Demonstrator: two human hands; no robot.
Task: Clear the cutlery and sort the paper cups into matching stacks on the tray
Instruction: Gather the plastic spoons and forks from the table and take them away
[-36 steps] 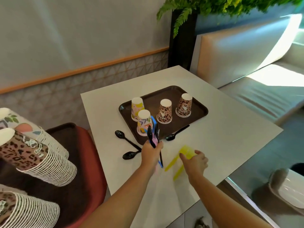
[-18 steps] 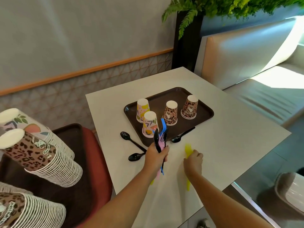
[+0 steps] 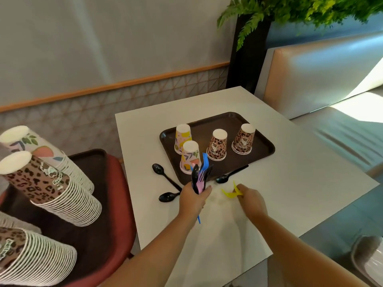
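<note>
The left hand (image 3: pixel 193 196) grips a fanned cutlery bundle (image 3: pixel 200 175) at the tray's (image 3: pixel 267 150) six o'clock; the right hand (image 3: pixel 249 196) pinches yellow cutlery (image 3: pixel 229 193) just off the surface (image 3: pixel 300 183). That crowded bundle could slip, or clip the nearest cup (image 3: pixel 189 157) at twelve o'clock.

The cutlery bundle (image 3: pixel 200 176) above the left fingers looks like glossy plastic, the cups (image 3: pixel 217 144) beyond like printed paper, the table (image 3: pixel 290 183) matt.
</note>
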